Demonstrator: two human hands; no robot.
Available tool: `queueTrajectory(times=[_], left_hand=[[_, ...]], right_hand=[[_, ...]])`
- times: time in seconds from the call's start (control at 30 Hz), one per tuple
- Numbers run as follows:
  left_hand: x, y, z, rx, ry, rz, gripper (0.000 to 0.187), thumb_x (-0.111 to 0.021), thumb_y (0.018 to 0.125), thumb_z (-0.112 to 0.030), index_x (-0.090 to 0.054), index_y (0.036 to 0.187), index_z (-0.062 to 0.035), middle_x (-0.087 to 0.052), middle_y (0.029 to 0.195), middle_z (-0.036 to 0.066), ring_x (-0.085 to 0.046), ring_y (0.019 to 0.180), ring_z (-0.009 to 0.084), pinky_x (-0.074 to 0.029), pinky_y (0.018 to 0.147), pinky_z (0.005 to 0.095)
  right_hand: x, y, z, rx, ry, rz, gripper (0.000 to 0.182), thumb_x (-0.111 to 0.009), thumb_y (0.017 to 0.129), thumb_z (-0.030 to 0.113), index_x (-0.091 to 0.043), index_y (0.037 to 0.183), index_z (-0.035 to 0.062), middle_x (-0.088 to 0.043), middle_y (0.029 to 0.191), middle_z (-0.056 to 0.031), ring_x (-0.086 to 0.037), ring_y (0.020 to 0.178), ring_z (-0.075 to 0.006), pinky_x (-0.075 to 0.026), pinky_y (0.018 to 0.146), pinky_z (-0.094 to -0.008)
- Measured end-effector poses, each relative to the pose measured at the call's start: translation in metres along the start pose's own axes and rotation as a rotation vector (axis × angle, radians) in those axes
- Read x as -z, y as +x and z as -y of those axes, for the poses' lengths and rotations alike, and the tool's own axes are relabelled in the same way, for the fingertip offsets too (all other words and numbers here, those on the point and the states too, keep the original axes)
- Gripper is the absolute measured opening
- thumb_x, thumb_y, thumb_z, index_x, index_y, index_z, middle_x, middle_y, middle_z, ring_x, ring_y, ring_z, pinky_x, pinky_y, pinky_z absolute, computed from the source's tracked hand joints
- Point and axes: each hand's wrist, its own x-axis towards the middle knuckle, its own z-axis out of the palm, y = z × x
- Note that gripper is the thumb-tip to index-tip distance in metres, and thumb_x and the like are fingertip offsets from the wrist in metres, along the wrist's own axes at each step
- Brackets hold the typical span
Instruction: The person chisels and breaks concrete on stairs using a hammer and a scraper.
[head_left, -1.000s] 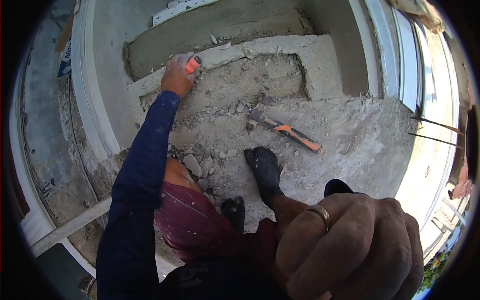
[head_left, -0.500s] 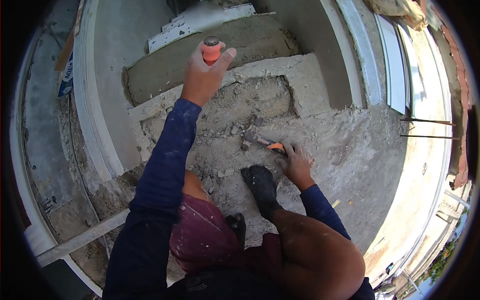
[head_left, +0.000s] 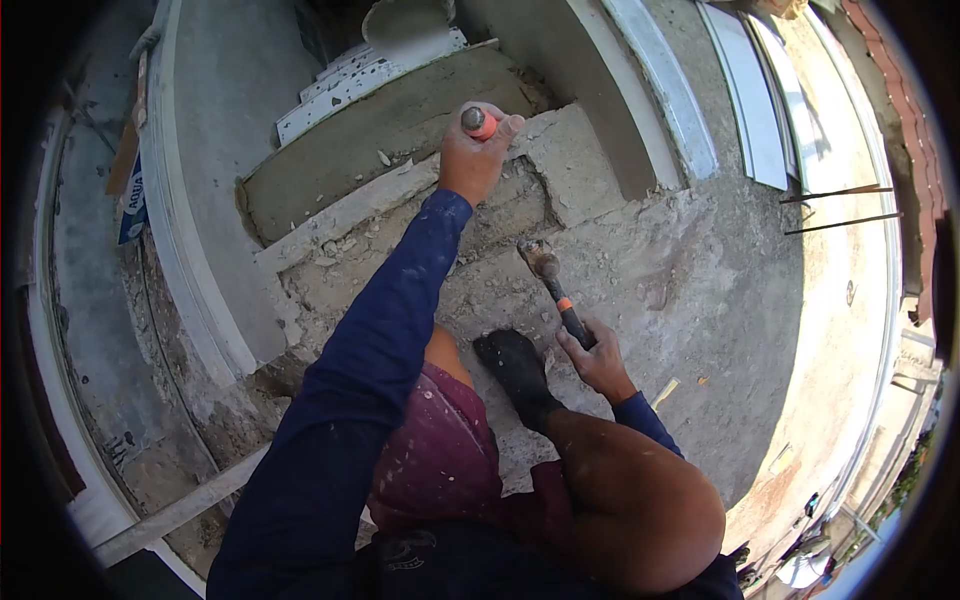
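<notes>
Two hands (head_left: 466, 162) (head_left: 602, 364), one hammer (head_left: 555, 287), one orange tool (head_left: 484, 126)

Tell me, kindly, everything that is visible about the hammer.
The hammer has a worn, brownish, metal-looking head and a dark handle with an orange band. The right hand grips the handle, hiding its end. The hammer slants, head pointing away from the person, above or on the rough, dusty floor; whether they touch, I cannot tell.

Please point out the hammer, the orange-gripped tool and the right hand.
Hammer (head_left: 555, 288): head view, on the shaft below its head.
Orange-gripped tool (head_left: 488, 127): head view, on the orange grip.
Right hand (head_left: 601, 361): head view, on the back of the hand.
</notes>
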Motion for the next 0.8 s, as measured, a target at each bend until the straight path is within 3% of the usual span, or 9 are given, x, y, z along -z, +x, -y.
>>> queueTrajectory(times=[0.13,0.2,0.27,0.4,0.47,0.53,0.63,0.7,0.8], left_hand=[[-0.033,-0.008,-0.038,0.007,-0.011,0.041,0.037,-0.082,0.084,-0.035,-0.061,0.096,-0.0057,-0.065,0.082,0.004,-0.062,0.076,0.0166,-0.053,0.075,0.0341],[-0.047,-0.011,-0.014,-0.019,0.142,0.077,0.04,-0.082,0.083,-0.036,-0.06,0.096,-0.0049,-0.066,0.084,0.007,-0.064,0.078,0.0215,-0.053,0.077,0.0369],[-0.055,-0.003,0.0,0.031,0.217,0.113,0.044,-0.083,0.081,-0.037,-0.06,0.097,-0.0038,-0.068,0.089,0.013,-0.065,0.083,0.0297,-0.053,0.079,0.0406],[-0.053,0.003,-0.011,0.003,0.279,0.068,0.041,-0.082,0.082,-0.037,-0.061,0.096,-0.0042,-0.067,0.087,0.012,-0.065,0.081,0.0272,-0.053,0.078,0.0395],[-0.053,-0.001,-0.007,-0.034,0.274,0.078,0.039,-0.081,0.082,-0.039,-0.063,0.092,-0.0052,-0.066,0.082,0.007,-0.063,0.076,0.0218,-0.052,0.075,0.0373],[-0.053,-0.005,-0.006,-0.035,0.308,0.088,0.037,-0.081,0.083,-0.037,-0.062,0.092,-0.0059,-0.066,0.082,0.008,-0.063,0.076,0.0225,-0.052,0.075,0.0382],[-0.068,-0.016,-0.013,-0.101,0.354,0.144,0.035,-0.081,0.083,-0.035,-0.061,0.091,-0.0069,-0.066,0.083,0.009,-0.064,0.077,0.0233,-0.052,0.075,0.0395],[-0.071,-0.027,-0.02,-0.097,0.402,0.215,0.034,-0.08,0.084,-0.035,-0.061,0.09,-0.0075,-0.066,0.083,0.009,-0.064,0.077,0.0233,-0.052,0.074,0.0399],[-0.076,-0.034,-0.024,-0.016,0.438,0.268,0.034,-0.08,0.084,-0.035,-0.06,0.09,-0.0077,-0.065,0.082,0.008,-0.063,0.078,0.0226,-0.051,0.074,0.0393]], right_hand=[[0.037,-0.028,0.008,-0.029,0.163,-0.158,0.022,-0.07,0.088,0.018,-0.063,0.099,-0.0002,-0.057,0.071,-0.0082,-0.054,0.062,-0.0167,-0.045,0.058,-0.0339],[0.061,-0.043,0.044,-0.141,0.401,-0.196,0.019,-0.069,0.089,0.017,-0.06,0.091,0.0003,-0.055,0.066,-0.0025,-0.05,0.056,-0.0116,-0.04,0.052,-0.0288],[0.078,-0.057,0.057,-0.112,0.482,-0.332,0.024,-0.071,0.089,0.021,-0.06,0.091,-0.0002,-0.054,0.065,-0.001,-0.047,0.054,-0.0095,-0.037,0.05,-0.0263],[0.116,-0.099,0.059,0.06,0.608,-0.618,0.037,-0.075,0.089,0.032,-0.059,0.097,-0.0011,-0.051,0.065,0.0001,-0.044,0.054,-0.0071,-0.031,0.048,-0.0244],[0.129,-0.111,0.095,0.152,0.518,-0.888,0.051,-0.077,0.088,0.04,-0.054,0.111,-0.0006,-0.048,0.065,0.0019,-0.04,0.054,-0.0055,-0.027,0.047,-0.0236],[0.162,-0.131,0.128,0.098,0.425,-0.881,0.044,-0.071,0.094,0.035,-0.053,0.114,-0.0004,-0.05,0.066,-0.0002,-0.041,0.053,-0.0062,-0.027,0.045,-0.0222],[0.214,-0.137,0.143,0.366,0.188,-0.983,0.043,-0.063,0.099,0.033,-0.052,0.118,-0.0044,-0.054,0.068,-0.0038,-0.045,0.053,-0.0085,-0.034,0.049,-0.0224],[0.23,-0.133,0.167,0.414,0.109,-1.035,0.045,-0.061,0.1,0.031,-0.05,0.122,-0.0065,-0.055,0.069,-0.0055,-0.048,0.053,-0.0094,-0.036,0.051,-0.0221],[0.249,-0.125,0.208,0.516,0.21,-1.008,0.047,-0.057,0.102,0.031,-0.046,0.129,-0.0066,-0.057,0.074,-0.0079,-0.05,0.053,-0.0108,-0.038,0.047,-0.0227]])
